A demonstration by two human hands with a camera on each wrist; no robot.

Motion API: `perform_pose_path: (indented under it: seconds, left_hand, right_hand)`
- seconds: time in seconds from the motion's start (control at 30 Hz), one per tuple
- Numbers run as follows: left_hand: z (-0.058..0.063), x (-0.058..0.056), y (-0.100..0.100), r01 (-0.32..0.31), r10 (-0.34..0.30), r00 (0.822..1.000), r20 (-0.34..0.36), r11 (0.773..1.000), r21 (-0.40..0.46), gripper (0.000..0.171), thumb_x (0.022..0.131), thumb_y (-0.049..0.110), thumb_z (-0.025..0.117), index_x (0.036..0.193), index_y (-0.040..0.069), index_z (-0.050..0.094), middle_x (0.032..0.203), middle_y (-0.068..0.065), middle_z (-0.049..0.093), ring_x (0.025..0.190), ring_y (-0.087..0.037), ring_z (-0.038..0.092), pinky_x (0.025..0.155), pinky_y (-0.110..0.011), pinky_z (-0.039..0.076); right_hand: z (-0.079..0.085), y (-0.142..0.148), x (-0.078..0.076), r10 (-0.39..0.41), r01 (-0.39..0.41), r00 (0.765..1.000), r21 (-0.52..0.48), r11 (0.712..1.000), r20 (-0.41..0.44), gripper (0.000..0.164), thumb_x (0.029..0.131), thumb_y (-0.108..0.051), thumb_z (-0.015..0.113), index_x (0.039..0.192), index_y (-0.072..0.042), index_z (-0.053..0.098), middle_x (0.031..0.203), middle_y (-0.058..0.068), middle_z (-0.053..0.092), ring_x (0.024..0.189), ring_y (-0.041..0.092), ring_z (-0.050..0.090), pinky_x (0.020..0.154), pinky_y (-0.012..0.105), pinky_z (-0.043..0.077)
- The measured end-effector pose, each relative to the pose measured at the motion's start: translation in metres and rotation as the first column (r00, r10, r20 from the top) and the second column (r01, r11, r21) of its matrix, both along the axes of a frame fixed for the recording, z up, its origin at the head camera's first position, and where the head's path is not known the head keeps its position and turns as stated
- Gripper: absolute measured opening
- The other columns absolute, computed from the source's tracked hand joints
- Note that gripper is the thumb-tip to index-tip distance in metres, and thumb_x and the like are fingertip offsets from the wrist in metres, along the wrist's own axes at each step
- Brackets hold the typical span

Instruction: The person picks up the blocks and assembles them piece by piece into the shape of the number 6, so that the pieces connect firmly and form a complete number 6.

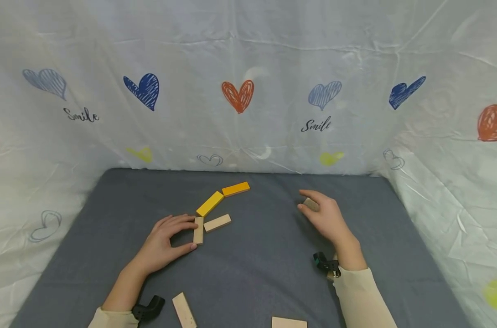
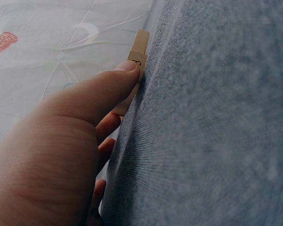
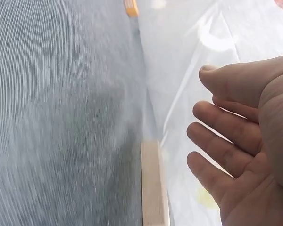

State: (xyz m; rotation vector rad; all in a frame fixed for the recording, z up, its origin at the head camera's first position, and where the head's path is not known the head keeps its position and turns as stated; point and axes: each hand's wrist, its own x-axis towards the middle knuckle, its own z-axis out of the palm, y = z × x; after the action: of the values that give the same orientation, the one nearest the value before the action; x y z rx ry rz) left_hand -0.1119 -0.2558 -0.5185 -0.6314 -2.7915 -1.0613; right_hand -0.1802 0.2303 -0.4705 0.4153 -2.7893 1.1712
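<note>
My left hand (image 1: 166, 239) pinches a plain wooden block (image 1: 198, 231) by its two ends, thumb at the near end and fingers at the far end. In the left wrist view the thumb lies against the block's end face (image 2: 137, 57), which bears a dark mark. A yellow block (image 1: 209, 203) and an orange block (image 1: 235, 189) continue in a bent line from its far end. Another plain block (image 1: 217, 222) lies at its right. Over at the right, my right hand (image 1: 327, 217) is spread around a wooden block (image 3: 152, 183), thumb and fingers apart from it.
Two more plain blocks lie near the front edge, one left of centre (image 1: 184, 310) and one right of centre (image 1: 289, 322). A grey cloth (image 1: 248, 273) covers the table. Behind it hangs a white curtain (image 1: 273, 54) with printed hearts.
</note>
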Motion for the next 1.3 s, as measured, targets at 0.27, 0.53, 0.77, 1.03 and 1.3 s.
perform_pose_path:
  seconds: [0.27,0.53,0.77,1.03,1.3]
  left_hand:
    - [0.001,0.001,-0.001,0.001,-0.001,1.000,0.008,1.000,-0.003,0.056,0.090,0.044,0.092,0.140,0.032,0.073,0.155,0.002,0.063,0.151,-0.033,0.049,0.130,-0.065,0.020]
    - [-0.001,0.001,-0.002,0.000,0.000,1.000,0.002,1.000,0.009,0.056,0.089,0.041,0.093,0.140,0.032,0.073,0.154,0.002,0.063,0.151,-0.033,0.050,0.130,-0.065,0.021]
    - [0.000,0.001,0.000,-0.003,0.003,1.000,0.023,1.000,0.007,0.055,0.090,0.042,0.093,0.140,0.031,0.073,0.155,0.002,0.062,0.152,-0.033,0.048,0.130,-0.065,0.020]
    - [0.001,-0.001,0.001,0.002,-0.002,1.000,0.001,1.000,0.002,0.055,0.089,0.039,0.094,0.140,0.030,0.074,0.155,-0.001,0.063,0.151,-0.034,0.050,0.130,-0.065,0.021]
    - [0.002,-0.001,0.000,0.009,-0.009,1.000,0.008,1.000,0.005,0.055,0.089,0.041,0.093,0.140,0.031,0.073,0.155,0.001,0.062,0.152,-0.033,0.049,0.130,-0.065,0.020]
  right_hand:
    - [-0.006,0.018,-0.002,-0.070,0.069,0.997,0.033,0.997,0.019,0.048,0.106,-0.020,0.076,0.150,-0.004,0.066,0.150,0.019,0.065,0.141,0.044,0.058,0.116,0.066,0.047]
    - [-0.012,0.030,-0.002,-0.084,0.082,0.996,0.048,0.995,0.038,0.048,0.105,-0.018,0.076,0.149,-0.002,0.066,0.147,0.021,0.067,0.135,0.045,0.062,0.111,0.065,0.051]
    - [-0.016,0.035,0.000,-0.077,0.074,0.996,0.052,0.996,0.049,0.048,0.103,-0.013,0.077,0.148,0.000,0.065,0.146,0.023,0.067,0.130,0.044,0.065,0.108,0.064,0.054]
    - [-0.019,0.038,0.001,-0.090,0.088,0.995,0.040,0.995,0.045,0.046,0.103,-0.010,0.077,0.146,0.001,0.066,0.140,0.024,0.070,0.127,0.044,0.067,0.104,0.063,0.056]
    - [-0.022,0.038,0.000,-0.107,0.106,0.994,0.049,0.993,0.031,0.042,0.102,-0.008,0.078,0.142,0.000,0.069,0.135,0.022,0.073,0.122,0.042,0.070,0.102,0.062,0.057]
